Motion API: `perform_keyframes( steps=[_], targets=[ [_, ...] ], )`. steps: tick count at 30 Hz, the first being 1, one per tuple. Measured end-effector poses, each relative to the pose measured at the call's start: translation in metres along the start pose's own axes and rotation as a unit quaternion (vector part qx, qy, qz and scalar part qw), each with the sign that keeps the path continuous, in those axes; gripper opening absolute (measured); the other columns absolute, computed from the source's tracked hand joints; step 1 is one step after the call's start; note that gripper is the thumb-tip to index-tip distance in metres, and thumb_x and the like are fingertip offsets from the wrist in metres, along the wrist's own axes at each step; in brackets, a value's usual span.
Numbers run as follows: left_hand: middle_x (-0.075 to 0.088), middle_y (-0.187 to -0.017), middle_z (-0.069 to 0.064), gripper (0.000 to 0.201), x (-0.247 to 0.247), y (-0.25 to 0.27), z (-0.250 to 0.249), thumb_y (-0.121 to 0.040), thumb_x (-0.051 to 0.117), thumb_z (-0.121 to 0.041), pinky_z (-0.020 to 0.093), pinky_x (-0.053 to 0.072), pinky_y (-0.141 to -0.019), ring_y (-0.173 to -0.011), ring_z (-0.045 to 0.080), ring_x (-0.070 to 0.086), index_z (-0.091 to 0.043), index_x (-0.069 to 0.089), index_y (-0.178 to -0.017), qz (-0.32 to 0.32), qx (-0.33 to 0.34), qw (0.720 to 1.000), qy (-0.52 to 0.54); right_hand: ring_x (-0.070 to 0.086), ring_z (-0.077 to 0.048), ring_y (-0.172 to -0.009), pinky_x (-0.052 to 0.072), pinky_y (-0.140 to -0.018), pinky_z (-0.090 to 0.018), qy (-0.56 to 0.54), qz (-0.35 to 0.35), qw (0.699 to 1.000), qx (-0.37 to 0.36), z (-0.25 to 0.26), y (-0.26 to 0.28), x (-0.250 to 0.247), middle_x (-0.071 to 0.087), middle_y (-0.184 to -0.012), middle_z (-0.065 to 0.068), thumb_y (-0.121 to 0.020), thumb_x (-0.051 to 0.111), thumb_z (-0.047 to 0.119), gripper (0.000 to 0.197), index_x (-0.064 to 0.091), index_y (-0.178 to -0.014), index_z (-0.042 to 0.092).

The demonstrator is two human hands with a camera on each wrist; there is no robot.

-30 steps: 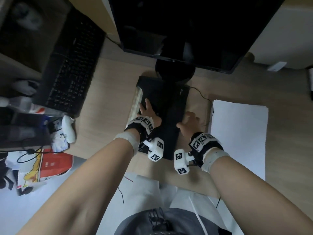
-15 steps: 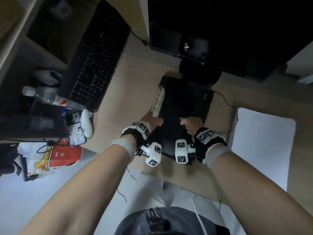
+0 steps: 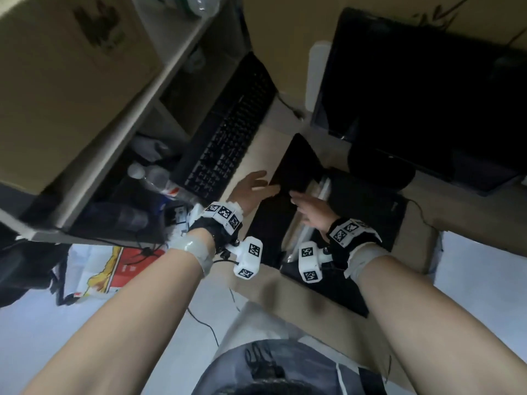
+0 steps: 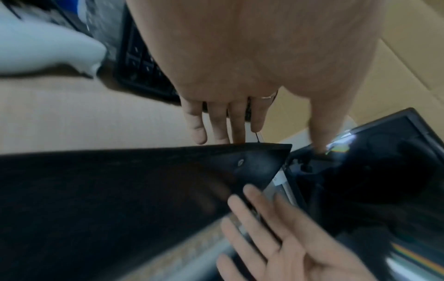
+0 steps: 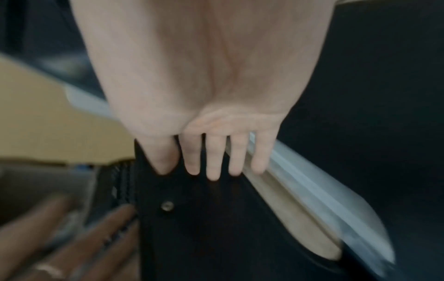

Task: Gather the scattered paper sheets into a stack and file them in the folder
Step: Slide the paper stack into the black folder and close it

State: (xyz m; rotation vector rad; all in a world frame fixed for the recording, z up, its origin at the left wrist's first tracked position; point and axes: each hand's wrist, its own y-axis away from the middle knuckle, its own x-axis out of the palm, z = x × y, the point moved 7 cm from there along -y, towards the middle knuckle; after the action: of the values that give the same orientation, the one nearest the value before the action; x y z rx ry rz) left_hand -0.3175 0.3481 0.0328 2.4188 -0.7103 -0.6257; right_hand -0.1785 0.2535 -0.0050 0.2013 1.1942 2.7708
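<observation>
A black folder (image 3: 368,206) lies on the wooden desk in front of the monitor. Its front cover (image 3: 293,166) stands raised, hinged at the left. Clear sleeves (image 3: 322,192) show inside. My left hand (image 3: 253,185) is at the cover's outer side with fingers (image 4: 216,123) straight behind its top edge. The fingers of my right hand (image 3: 308,209) lie straight and flat against the cover's (image 5: 204,228) inner face, beside the sleeves (image 5: 300,199). A stack of white paper sheets (image 3: 484,252) lies on the desk to the right, away from both hands.
A black keyboard (image 3: 228,132) leans at the left by a shelf unit (image 3: 114,132). The monitor (image 3: 422,89) and its round base (image 3: 379,166) stand just behind the folder. Bottles (image 3: 151,175), cables and a red-and-white bag (image 3: 108,269) crowd the lower left.
The folder lay closed under both hands. Now its cover is swung up, with my left hand outside it and my right hand inside. The head view has swung left.
</observation>
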Motion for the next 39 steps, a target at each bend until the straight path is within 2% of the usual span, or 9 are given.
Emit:
perform_keyframes(
  steps=[2,4,8,14,18,21,25,31,39],
  targets=[
    [0.051,-0.137,0.006,0.069,-0.020,-0.008,0.011,-0.079,0.072,-0.020,0.032,0.049,-0.093,-0.114,0.017,0.057,-0.027,0.042,-0.141,-0.020,0.019,0.998,-0.051,0.032,-0.017,-0.141,0.025,-0.112,-0.026,0.077,-0.004,0.997,0.005,-0.013,-0.014,0.011,0.033,-0.155,-0.001,-0.100,0.049,0.026,0.052,0.034,-0.150,0.018],
    [0.035,-0.148,0.006,0.074,-0.026,-0.017,0.023,-0.083,0.063,-0.006,0.036,0.047,-0.100,-0.124,0.021,0.049,-0.031,0.033,-0.146,-0.018,0.043,0.988,-0.148,0.032,-0.021,-0.142,0.028,-0.106,-0.024,0.135,-0.006,0.990,0.033,-0.032,-0.023,0.018,0.031,-0.155,-0.001,-0.098,0.053,0.025,0.062,0.024,-0.153,0.021],
    [0.002,-0.161,-0.005,0.089,-0.011,-0.029,0.039,-0.081,0.055,-0.002,0.038,0.031,-0.115,-0.146,0.023,0.017,-0.036,0.014,-0.152,-0.017,0.114,0.922,-0.370,0.039,-0.022,-0.137,0.032,-0.112,-0.031,0.251,-0.024,0.966,0.054,-0.054,-0.043,0.024,0.034,-0.153,0.002,-0.090,0.061,0.027,0.077,0.019,-0.154,0.028],
    [-0.022,-0.159,0.001,0.088,0.007,-0.043,0.073,-0.082,0.056,-0.013,0.040,0.023,-0.117,-0.149,0.024,-0.004,-0.021,0.006,-0.154,0.004,0.062,0.810,-0.583,0.041,-0.021,-0.135,0.032,-0.112,-0.033,0.318,-0.059,0.945,0.043,-0.053,-0.051,0.017,0.041,-0.149,-0.003,-0.090,0.062,0.029,0.060,0.041,-0.146,0.025],
    [-0.014,-0.161,-0.001,0.077,0.032,-0.047,0.093,-0.082,0.055,-0.030,0.042,0.022,-0.116,-0.148,0.027,-0.003,-0.009,0.024,-0.149,0.062,-0.008,0.833,-0.550,0.055,-0.021,-0.119,0.045,-0.096,-0.031,0.146,-0.150,0.978,-0.007,-0.054,-0.033,-0.011,0.058,-0.129,-0.006,-0.088,0.062,0.012,0.037,0.060,-0.123,0.023],
    [-0.021,-0.159,0.000,0.088,0.055,-0.047,0.103,-0.086,0.054,-0.040,0.046,0.026,-0.115,-0.146,0.034,-0.004,-0.006,0.007,-0.153,0.098,-0.068,0.852,-0.509,0.054,-0.014,-0.116,0.044,-0.096,-0.027,0.099,-0.187,0.977,-0.029,-0.061,-0.013,-0.040,0.059,-0.126,-0.003,-0.091,0.062,0.013,0.033,0.062,-0.123,0.024],
    [-0.016,-0.160,-0.001,0.089,0.073,-0.049,0.094,-0.087,0.050,-0.045,0.048,0.028,-0.113,-0.146,0.032,0.000,-0.009,0.003,-0.154,0.099,-0.061,0.855,-0.506,0.049,-0.010,-0.120,0.040,-0.098,-0.024,0.097,-0.196,0.974,-0.050,-0.074,0.006,-0.066,0.057,-0.131,0.005,-0.091,0.063,0.013,0.038,0.060,-0.126,0.025],
    [0.038,-0.138,0.008,0.059,0.098,-0.026,0.036,-0.080,0.057,-0.035,0.042,0.034,-0.104,-0.128,0.030,0.035,-0.018,0.044,-0.135,-0.087,0.047,0.902,-0.419,0.055,-0.013,-0.118,0.041,-0.103,-0.026,0.013,-0.222,0.972,-0.069,-0.087,0.027,-0.099,0.061,-0.127,0.001,-0.088,0.062,0.003,0.040,0.062,-0.125,0.018],
    [0.041,-0.138,0.008,0.057,0.197,0.027,-0.024,-0.082,0.055,-0.032,0.045,0.032,-0.107,-0.129,0.029,0.038,-0.018,0.041,-0.136,-0.145,0.027,0.931,-0.334,0.062,-0.020,-0.102,0.048,-0.097,-0.032,-0.019,-0.244,0.967,-0.064,-0.124,0.075,-0.187,0.067,-0.102,-0.004,-0.088,0.057,-0.002,0.026,0.068,-0.102,0.016]
  ],
)
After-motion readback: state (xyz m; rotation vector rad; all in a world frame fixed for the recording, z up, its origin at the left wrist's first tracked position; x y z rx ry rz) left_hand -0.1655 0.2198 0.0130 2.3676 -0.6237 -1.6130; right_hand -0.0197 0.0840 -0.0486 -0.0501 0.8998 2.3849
